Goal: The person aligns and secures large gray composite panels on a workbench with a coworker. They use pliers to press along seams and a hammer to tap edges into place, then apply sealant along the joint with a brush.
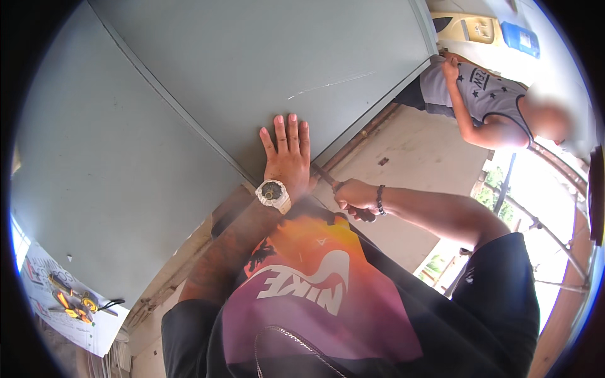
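Note:
My left hand (287,151), with a pale watch on the wrist, lies flat against a large grey panel (252,57). Its fingers point away from me and are slightly spread, holding nothing. Just to its right, my right hand (358,196) is closed around a dark hand tool (324,174) with a straight shaft. The tool's far end reaches the panel's near edge beside my left wrist; its tip is hidden, so I cannot make out its exact kind. A thin pale scratch (331,84) runs across the panel beyond my fingertips.
Another person (485,94) in a grey sleeveless shirt stands beyond the panel's right edge. Behind are a beige water dispenser (463,28) and a blue bottle (520,40). Yellow-and-black tools (75,302) rest on a printed sheet (94,343) at lower left. Poles (554,236) stand at right.

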Action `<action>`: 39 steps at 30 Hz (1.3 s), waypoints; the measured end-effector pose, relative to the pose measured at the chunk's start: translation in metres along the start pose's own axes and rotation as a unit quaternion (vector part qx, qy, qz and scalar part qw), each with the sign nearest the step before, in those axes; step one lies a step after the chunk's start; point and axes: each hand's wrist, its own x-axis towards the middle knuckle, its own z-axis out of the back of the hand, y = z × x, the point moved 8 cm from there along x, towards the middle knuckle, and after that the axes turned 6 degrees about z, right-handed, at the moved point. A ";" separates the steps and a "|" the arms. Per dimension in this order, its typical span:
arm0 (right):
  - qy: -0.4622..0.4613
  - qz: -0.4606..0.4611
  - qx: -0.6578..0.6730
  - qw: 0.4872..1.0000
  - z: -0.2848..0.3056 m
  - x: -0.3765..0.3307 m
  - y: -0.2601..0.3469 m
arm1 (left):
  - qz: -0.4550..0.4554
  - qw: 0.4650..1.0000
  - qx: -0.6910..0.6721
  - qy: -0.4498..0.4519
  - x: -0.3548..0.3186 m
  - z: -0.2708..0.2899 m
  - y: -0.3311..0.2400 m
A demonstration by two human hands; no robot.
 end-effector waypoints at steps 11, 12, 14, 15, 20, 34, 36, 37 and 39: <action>-0.008 0.047 0.012 0.999 0.004 0.005 -0.007 | 0.013 0.999 0.030 0.034 -0.001 0.004 -0.002; 0.008 0.084 0.014 0.996 0.005 0.013 -0.009 | 0.014 0.999 0.036 0.029 -0.001 0.004 -0.002; 0.042 0.157 0.024 0.986 0.009 0.039 -0.022 | 0.014 0.998 0.051 0.021 -0.002 0.004 -0.003; 0.043 0.183 0.041 0.981 0.013 0.048 -0.027 | 0.015 0.998 0.057 0.024 -0.003 0.006 -0.005; 0.083 0.248 0.038 0.965 0.026 0.060 -0.021 | 0.033 0.995 0.083 0.038 -0.004 0.011 -0.009; -0.003 0.323 -0.059 0.945 0.052 0.047 -0.001 | 0.133 0.989 0.065 0.003 0.018 0.021 -0.033; -0.010 0.311 -0.065 0.948 0.054 0.045 -0.001 | 0.114 0.991 0.065 0.006 0.030 0.019 -0.032; -0.006 0.310 -0.061 0.949 0.053 0.043 0.000 | 0.100 0.993 0.066 0.018 0.033 0.017 -0.030; -0.007 0.305 -0.048 0.951 0.053 0.038 0.001 | 0.077 0.995 0.055 0.029 0.039 0.013 -0.028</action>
